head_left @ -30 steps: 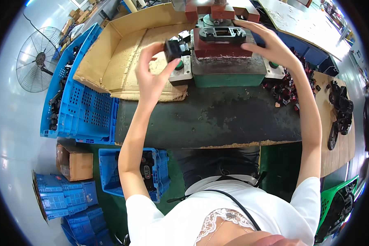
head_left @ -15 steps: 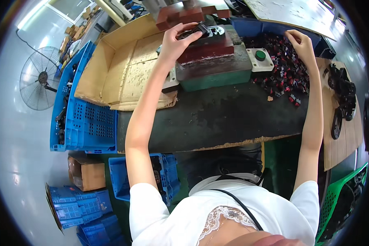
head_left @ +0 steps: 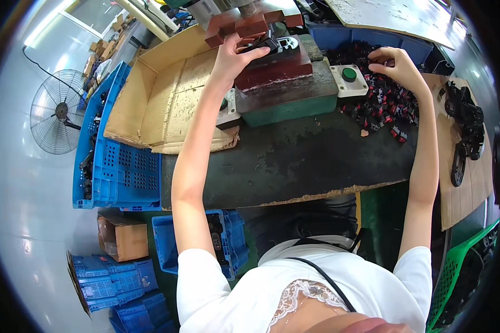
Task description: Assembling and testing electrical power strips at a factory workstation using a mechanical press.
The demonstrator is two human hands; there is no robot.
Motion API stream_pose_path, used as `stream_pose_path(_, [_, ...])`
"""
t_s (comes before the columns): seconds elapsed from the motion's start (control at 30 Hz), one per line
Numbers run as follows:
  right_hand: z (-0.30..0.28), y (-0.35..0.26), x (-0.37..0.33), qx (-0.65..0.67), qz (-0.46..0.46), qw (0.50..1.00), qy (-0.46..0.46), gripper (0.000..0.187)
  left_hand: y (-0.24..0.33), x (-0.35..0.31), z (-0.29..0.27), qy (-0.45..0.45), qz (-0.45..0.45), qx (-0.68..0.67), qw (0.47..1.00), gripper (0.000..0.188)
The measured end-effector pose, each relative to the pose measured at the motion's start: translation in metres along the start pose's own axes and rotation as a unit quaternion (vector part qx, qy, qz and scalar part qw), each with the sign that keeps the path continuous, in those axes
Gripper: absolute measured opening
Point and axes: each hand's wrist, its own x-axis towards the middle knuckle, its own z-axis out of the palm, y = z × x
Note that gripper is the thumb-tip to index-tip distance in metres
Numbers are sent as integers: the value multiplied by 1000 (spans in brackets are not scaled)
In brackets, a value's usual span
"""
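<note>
My left hand (head_left: 230, 60) is closed, thumb and fingers pinching a black plastic part (head_left: 269, 43). That part sits at the left of a silver-topped black fixture (head_left: 288, 45) on a dark red block (head_left: 280, 72). Just above hangs the press's upper red block (head_left: 239, 25). My right hand (head_left: 397, 67) is over a heap of small black and red plastic pieces (head_left: 386, 100), right of the press. Its fingers are curled toward the thumb; anything between them is too small to make out.
A green push button (head_left: 348, 75) stands on a white box right of the press base (head_left: 289, 105). An open cardboard box (head_left: 172, 100) is at left, beside a blue crate (head_left: 125, 166). Black parts (head_left: 465, 122) lie on cardboard at right. A fan (head_left: 58, 111) stands far left.
My right hand has moved left over the heap, toward the press. My left hand stays at the fixture with the black plastic part. The whole view has shifted slightly.
</note>
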Motion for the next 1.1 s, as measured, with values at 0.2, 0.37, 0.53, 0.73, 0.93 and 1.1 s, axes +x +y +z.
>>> stream_pose_path(0.2, [6, 4, 3, -25, -14, 999, -25, 26, -7, 3, -4, 26, 7, 14, 1000, 41])
stream_pose_path(0.37, [4, -1, 3, -44, -11, 999, 21, 27, -4, 3, 0, -23, 44, 118, 992, 33])
stream_pose_path(0.53, [5, -5, 2, -9, -8, 998, 54, 25, 0, 2, 1, -40, 22, 120, 992, 31])
stream_pose_path(0.73, [7, -13, 2, 18, 0, 999, 38, 20, -3, 1, -3, -25, 32, 119, 992, 26])
stream_pose_path(0.93, [11, -4, 9, 53, -48, 996, 45, 17, -2, -12, -26, 36, 61, 87, 994, 23])
stream_pose_path(1.1, [13, -1, 7, 131, -39, 990, 26, 14, 1, -46, -51, 48, 87, 151, 984, 16])
